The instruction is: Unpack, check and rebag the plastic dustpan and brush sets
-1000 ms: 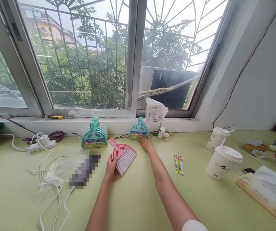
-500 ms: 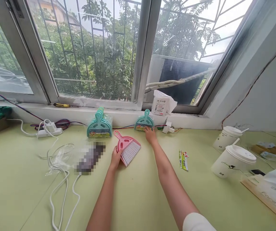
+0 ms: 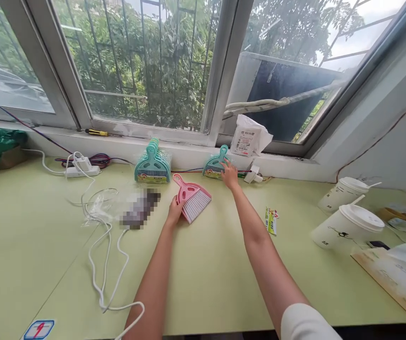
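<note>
My left hand [image 3: 176, 211] grips the edge of a pink dustpan [image 3: 185, 189] with a pink-handled brush nested in it; pale bristles [image 3: 198, 206] point toward the lower right. Farther back, my right hand [image 3: 229, 175] reaches to a teal dustpan and brush set [image 3: 211, 164] leaning by the wall. Its fingers look extended over the set's right side, touching it rather than wrapped round it. Left of these, several teal dustpan sets [image 3: 152, 163] stand stacked in clear wrap, with a printed label in front. A loose printed label card [image 3: 271, 220] lies right of my right forearm.
White cables, a power strip [image 3: 82, 170] and a blurred dark object [image 3: 141, 210] lie on the left. Two lidded cups [image 3: 348, 226] and a tissue pack [image 3: 394, 274] are at right. A screwdriver [image 3: 96, 132] and white packet [image 3: 248, 136] rest on the sill.
The view has tilted down, showing the table's near edge and a marked sticker. My right hand has shifted to the teal set's right side, its fingers more spread. My left hand still holds the pink dustpan.
</note>
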A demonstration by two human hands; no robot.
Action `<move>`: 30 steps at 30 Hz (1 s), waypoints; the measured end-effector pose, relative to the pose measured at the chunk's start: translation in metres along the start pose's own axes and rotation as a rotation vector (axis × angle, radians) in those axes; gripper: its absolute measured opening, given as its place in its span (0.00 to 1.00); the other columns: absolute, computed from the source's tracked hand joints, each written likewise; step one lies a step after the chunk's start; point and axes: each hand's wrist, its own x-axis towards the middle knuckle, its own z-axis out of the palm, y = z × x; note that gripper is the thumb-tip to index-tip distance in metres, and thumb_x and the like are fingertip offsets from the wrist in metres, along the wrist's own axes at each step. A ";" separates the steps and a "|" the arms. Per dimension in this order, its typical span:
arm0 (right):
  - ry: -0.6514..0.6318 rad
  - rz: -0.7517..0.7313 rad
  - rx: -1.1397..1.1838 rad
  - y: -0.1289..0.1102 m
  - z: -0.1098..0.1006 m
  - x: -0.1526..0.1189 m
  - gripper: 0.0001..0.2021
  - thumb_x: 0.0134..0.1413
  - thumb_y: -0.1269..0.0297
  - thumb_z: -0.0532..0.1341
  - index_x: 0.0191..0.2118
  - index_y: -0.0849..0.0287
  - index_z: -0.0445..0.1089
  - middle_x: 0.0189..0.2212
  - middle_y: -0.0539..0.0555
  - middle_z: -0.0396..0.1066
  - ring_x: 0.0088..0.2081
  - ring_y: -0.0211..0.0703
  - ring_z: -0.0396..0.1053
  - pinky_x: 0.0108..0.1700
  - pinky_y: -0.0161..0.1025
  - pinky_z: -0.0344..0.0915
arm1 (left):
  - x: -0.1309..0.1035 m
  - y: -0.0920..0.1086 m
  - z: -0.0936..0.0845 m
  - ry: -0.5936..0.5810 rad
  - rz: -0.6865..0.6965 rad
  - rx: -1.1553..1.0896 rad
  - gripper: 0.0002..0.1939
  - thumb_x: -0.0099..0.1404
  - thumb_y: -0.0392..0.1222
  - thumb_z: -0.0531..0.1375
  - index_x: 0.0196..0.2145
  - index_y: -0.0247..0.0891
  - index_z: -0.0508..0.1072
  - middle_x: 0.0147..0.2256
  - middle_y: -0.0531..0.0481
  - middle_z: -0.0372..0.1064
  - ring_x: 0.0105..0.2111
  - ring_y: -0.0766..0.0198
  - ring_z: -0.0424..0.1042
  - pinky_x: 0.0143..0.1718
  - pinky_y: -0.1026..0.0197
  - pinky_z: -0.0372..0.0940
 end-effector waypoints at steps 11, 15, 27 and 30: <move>-0.155 0.752 -0.016 0.109 -0.032 -0.177 0.27 0.57 0.70 0.48 0.63 0.67 0.53 0.64 0.73 0.46 0.66 0.67 0.38 0.56 0.76 0.32 | 0.000 0.012 0.008 0.045 -0.126 -0.080 0.23 0.49 0.42 0.65 0.42 0.37 0.63 0.35 0.50 0.68 0.33 0.64 0.70 0.37 0.61 0.65; -0.158 0.530 0.143 0.108 -0.039 -0.194 0.26 0.53 0.81 0.45 0.52 0.56 0.69 0.59 0.60 0.62 0.65 0.58 0.47 0.56 0.76 0.22 | -0.004 0.016 0.009 -0.004 -0.158 -0.216 0.22 0.49 0.44 0.64 0.40 0.39 0.63 0.35 0.51 0.68 0.31 0.65 0.70 0.33 0.63 0.65; -0.208 -0.011 0.301 0.014 -0.032 -0.210 0.19 0.64 0.61 0.50 0.58 0.42 0.61 0.63 0.49 0.55 0.65 0.50 0.48 0.61 0.67 0.29 | -0.015 0.021 0.007 -0.022 -0.144 -0.261 0.23 0.49 0.46 0.66 0.41 0.41 0.64 0.38 0.49 0.69 0.32 0.64 0.71 0.30 0.64 0.65; -0.250 -0.068 0.290 0.013 -0.035 -0.211 0.16 0.64 0.60 0.49 0.53 0.45 0.68 0.58 0.50 0.64 0.60 0.48 0.57 0.62 0.57 0.42 | -0.015 0.022 0.007 -0.006 -0.156 -0.269 0.23 0.49 0.45 0.65 0.42 0.41 0.64 0.37 0.50 0.69 0.32 0.64 0.71 0.31 0.64 0.65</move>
